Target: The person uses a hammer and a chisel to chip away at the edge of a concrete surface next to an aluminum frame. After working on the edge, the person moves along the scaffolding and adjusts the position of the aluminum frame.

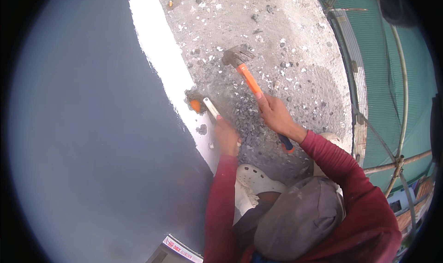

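My left hand (pixel 226 136) is closed round a slim white bar (pixel 211 107), whose upper end sits beside a small orange piece (pixel 195 106) in a broken patch (pixel 190 95) of the wall's white band (pixel 152 41). My right hand (pixel 277 113) grips a claw hammer (pixel 249 78) by its orange and dark handle. The hammer's metal head (pixel 234 55) is raised up and right of the bar, apart from it. Grey chips (pixel 247 131) are scattered below and between my hands on the rough concrete (pixel 258 23).
The grey wall (pixel 92 124) fills the left. My white clog (pixel 254 180) stands on the concrete near the wall. Along the right are a ledge edge (pixel 344 46), scaffold poles (pixel 399 159) and green netting (pixel 378 78). A printed strip on a frame (pixel 182 249) shows at bottom.
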`<move>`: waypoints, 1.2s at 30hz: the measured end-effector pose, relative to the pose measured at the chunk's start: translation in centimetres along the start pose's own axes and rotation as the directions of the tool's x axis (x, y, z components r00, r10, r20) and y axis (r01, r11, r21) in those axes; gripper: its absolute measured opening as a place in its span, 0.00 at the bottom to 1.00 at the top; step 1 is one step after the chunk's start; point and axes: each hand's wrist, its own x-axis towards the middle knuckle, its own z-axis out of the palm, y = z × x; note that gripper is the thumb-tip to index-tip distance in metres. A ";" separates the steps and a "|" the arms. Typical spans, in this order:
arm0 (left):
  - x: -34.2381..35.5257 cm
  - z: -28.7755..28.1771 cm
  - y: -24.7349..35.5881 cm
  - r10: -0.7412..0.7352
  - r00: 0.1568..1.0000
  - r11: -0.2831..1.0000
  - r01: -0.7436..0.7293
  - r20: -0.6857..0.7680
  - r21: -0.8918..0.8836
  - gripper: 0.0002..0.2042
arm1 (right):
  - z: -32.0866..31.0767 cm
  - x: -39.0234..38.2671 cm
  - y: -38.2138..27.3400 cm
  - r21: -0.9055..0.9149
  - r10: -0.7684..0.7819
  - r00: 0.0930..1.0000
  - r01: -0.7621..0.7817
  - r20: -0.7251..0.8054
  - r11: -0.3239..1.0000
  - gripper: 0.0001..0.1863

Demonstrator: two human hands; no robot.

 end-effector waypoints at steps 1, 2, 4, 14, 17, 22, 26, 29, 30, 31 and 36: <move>-1.8 0.3 -0.9 -0.010 0.999 0.999 0.009 0.044 0.036 0.25 | -0.3 0.0 -0.3 -0.046 -0.004 1.000 0.004 -0.005 0.999 0.33; -3.5 0.4 -1.9 -0.022 0.996 0.997 0.015 0.087 0.071 0.24 | -0.7 0.1 -0.7 -0.093 -0.013 1.000 0.012 -0.015 0.996 0.32; -6.2 0.2 -4.3 -0.002 0.984 0.999 -0.007 0.179 0.051 0.24 | -1.2 0.8 -1.7 -0.201 -0.101 0.995 0.097 -0.006 0.975 0.26; -8.2 -1.1 -9.9 0.164 0.976 0.985 -0.171 0.146 0.036 0.21 | 4.9 11.3 -3.3 -0.724 -0.864 0.503 0.610 0.039 0.322 0.12; -9.0 -2.2 -10.7 -0.001 0.998 0.993 0.008 0.055 -0.122 0.19 | 10.3 11.4 -2.4 -0.381 -0.793 0.359 0.908 0.492 0.175 0.08; -9.3 -3.6 -11.8 -0.068 0.997 0.995 0.071 0.045 -0.064 0.24 | 14.8 12.5 -1.7 -0.464 -0.757 0.297 0.886 0.582 -0.009 0.03; -9.2 -3.2 -12.2 0.003 0.999 1.000 -0.005 0.052 0.025 0.24 | 13.7 13.4 -1.4 -0.245 -0.487 0.262 0.964 0.833 0.100 0.04; -9.3 -2.5 -12.2 -0.013 0.998 1.000 0.012 0.063 0.004 0.22 | 12.4 13.9 -1.4 -0.253 -0.634 0.248 0.964 0.733 0.084 0.04; -9.3 -2.2 -12.1 -0.011 0.996 1.000 0.010 0.084 0.016 0.21 | 12.1 13.8 -1.5 -0.285 -0.605 0.260 0.957 0.752 0.056 0.04; -9.3 -2.0 -12.0 -0.007 0.993 1.000 0.006 0.116 0.011 0.21 | 11.8 13.7 -1.6 -0.327 -0.644 0.260 0.945 0.719 0.017 0.04; -9.6 -1.9 -12.3 0.054 0.984 0.992 -0.071 0.169 0.100 0.20 | 11.6 12.6 -1.6 -0.359 -0.539 0.276 0.932 0.796 -0.054 0.05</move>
